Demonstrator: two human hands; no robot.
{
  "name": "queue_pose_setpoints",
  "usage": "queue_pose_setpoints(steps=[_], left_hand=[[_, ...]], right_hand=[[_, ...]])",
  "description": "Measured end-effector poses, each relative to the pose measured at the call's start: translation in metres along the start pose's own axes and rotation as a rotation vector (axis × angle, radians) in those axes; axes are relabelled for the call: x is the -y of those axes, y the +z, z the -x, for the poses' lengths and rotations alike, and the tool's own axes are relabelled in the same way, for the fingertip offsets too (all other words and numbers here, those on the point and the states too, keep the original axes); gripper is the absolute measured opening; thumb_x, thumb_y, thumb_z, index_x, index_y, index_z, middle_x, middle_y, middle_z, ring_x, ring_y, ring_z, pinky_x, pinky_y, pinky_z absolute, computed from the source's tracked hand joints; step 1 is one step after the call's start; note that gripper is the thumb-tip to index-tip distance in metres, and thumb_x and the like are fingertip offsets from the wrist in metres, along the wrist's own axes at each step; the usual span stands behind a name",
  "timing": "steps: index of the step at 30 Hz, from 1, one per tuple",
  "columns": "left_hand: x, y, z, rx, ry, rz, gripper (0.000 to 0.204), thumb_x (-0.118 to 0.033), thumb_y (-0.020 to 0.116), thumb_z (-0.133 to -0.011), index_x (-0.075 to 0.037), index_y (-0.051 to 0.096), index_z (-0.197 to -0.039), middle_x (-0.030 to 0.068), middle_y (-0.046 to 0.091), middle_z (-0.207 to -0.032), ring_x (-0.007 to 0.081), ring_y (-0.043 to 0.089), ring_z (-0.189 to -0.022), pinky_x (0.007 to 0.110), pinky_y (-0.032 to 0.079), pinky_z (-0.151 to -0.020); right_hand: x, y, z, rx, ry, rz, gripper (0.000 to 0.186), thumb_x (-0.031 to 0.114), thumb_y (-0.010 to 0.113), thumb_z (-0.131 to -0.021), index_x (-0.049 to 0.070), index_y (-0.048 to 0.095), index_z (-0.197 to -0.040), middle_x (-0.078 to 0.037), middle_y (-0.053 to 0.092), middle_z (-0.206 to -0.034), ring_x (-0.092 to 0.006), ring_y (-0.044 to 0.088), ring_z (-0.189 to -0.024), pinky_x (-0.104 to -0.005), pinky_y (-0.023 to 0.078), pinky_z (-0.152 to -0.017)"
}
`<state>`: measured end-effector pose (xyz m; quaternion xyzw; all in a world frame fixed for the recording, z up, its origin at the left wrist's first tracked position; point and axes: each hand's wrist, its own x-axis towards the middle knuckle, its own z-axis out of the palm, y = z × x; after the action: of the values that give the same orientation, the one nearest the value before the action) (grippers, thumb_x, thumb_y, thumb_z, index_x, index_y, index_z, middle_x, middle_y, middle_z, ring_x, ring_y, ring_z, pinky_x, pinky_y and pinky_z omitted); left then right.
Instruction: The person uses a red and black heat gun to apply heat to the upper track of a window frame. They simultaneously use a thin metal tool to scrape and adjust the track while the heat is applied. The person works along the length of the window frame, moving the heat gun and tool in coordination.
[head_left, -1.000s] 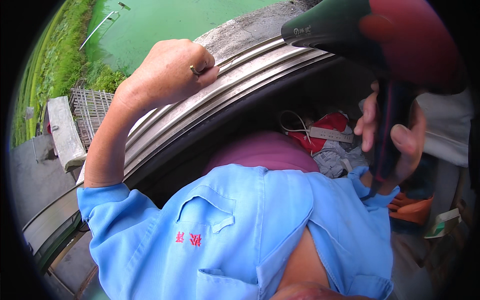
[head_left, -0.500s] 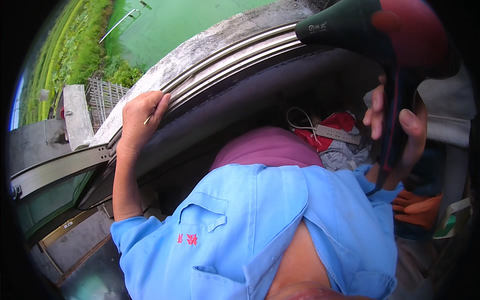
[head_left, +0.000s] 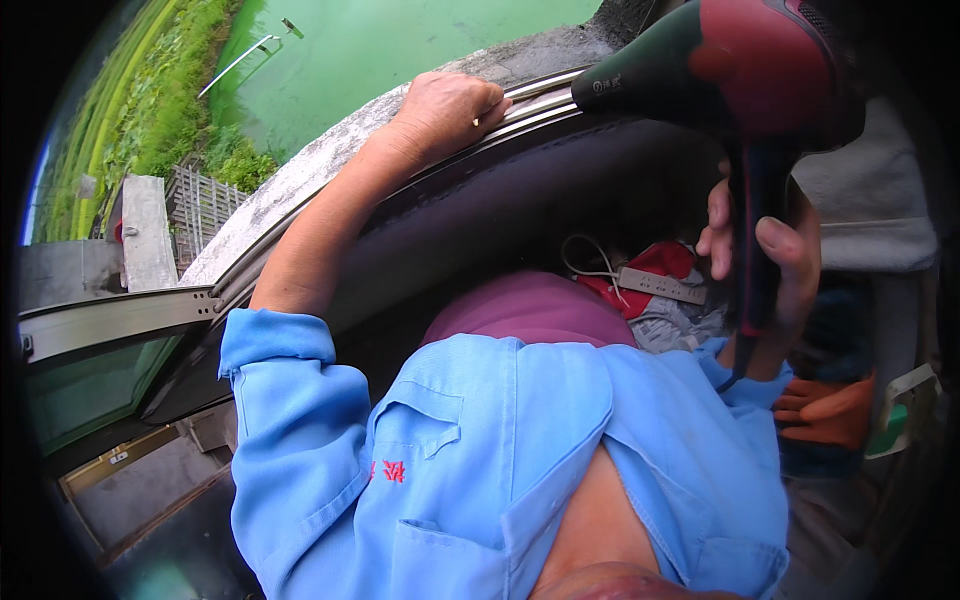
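Observation:
Over the metal window rails (head_left: 545, 107), my left hand (head_left: 445, 112) is closed on a thin pale stick (head_left: 477, 121). Only the stick's short end shows, so its kind is unclear. This hand rests at the rails, left of the dryer's nozzle. My right hand (head_left: 795, 250) grips the handle of a black and red hair dryer (head_left: 690, 85), with the thumb and fingers partly round it. The nozzle points left along the rails, close above them. Whether the dryer is running cannot be seen.
Outside the concrete ledge (head_left: 300, 205) lies green water (head_left: 400, 45). A metal-framed window sash (head_left: 120, 322) stands at the left. Below my right hand are a white power strip (head_left: 662, 285) with a cable, a red cloth (head_left: 662, 262) and an orange glove (head_left: 830, 412).
My left hand has slid far to the right along the rails, toward the nozzle, still closed on the stick. My right hand and the hair dryer have shifted slightly left in the view.

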<state>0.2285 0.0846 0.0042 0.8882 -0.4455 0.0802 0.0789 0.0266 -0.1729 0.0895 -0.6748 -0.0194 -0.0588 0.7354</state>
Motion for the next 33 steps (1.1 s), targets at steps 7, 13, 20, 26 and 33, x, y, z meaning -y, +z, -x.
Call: queue_pose_setpoints(steps=[7,13,20,26,33], left_hand=[[0.002,-0.038,0.044,0.044,-0.148,0.087,0.033,-0.03,0.053,-0.09,-0.006,0.056,-0.067,0.0127,0.056,-0.064,0.032,0.058,-0.067,0.041,0.045,-0.061],[0.025,-0.078,0.114,0.124,-0.421,0.281,0.037,-0.022,0.057,-0.091,0.0,0.043,-0.065,0.0123,0.034,-0.06,0.0222,0.035,-0.055,0.035,0.035,-0.053],[0.007,-0.048,0.06,0.074,-0.203,0.141,0.03,-0.029,0.054,-0.09,-0.006,0.057,-0.07,0.0131,0.056,-0.065,0.0331,0.057,-0.065,0.042,0.045,-0.06],[-0.022,-0.002,-0.03,-0.014,-0.033,-0.012,0.03,-0.031,0.051,-0.091,-0.011,0.063,-0.072,0.0094,0.063,-0.069,0.0286,0.063,-0.073,0.04,0.049,-0.064],[-0.065,0.004,-0.087,0.116,-0.099,-0.017,0.018,-0.025,0.057,-0.079,-0.013,0.071,-0.079,0.0133,0.068,-0.083,0.0309,0.065,-0.083,0.04,0.051,-0.076]], right_hand=[[-0.006,-0.022,0.009,-0.03,-0.021,-0.09,0.059,0.029,0.054,-0.077,-0.016,0.042,-0.113,-0.019,0.055,-0.084,-0.0154,0.057,-0.054,-0.0294,0.052,-0.061],[-0.01,-0.057,0.021,-0.071,-0.105,-0.188,0.059,0.029,0.046,-0.087,-0.015,0.035,-0.124,-0.019,0.052,-0.093,-0.0154,0.057,-0.057,-0.0305,0.052,-0.066],[-0.009,-0.053,0.007,-0.128,-0.089,-0.166,0.057,0.028,0.043,-0.089,-0.015,0.036,-0.124,-0.019,0.051,-0.096,-0.0159,0.057,-0.06,-0.0319,0.051,-0.068],[-0.009,-0.039,0.004,-0.075,-0.093,-0.225,0.057,0.028,0.046,-0.088,-0.015,0.037,-0.123,-0.019,0.052,-0.092,-0.0157,0.057,-0.059,-0.0319,0.051,-0.068],[-0.011,-0.042,0.01,-0.113,-0.088,-0.195,0.058,0.03,0.047,-0.086,-0.014,0.037,-0.123,-0.018,0.053,-0.09,-0.0155,0.056,-0.056,-0.0308,0.051,-0.065]])
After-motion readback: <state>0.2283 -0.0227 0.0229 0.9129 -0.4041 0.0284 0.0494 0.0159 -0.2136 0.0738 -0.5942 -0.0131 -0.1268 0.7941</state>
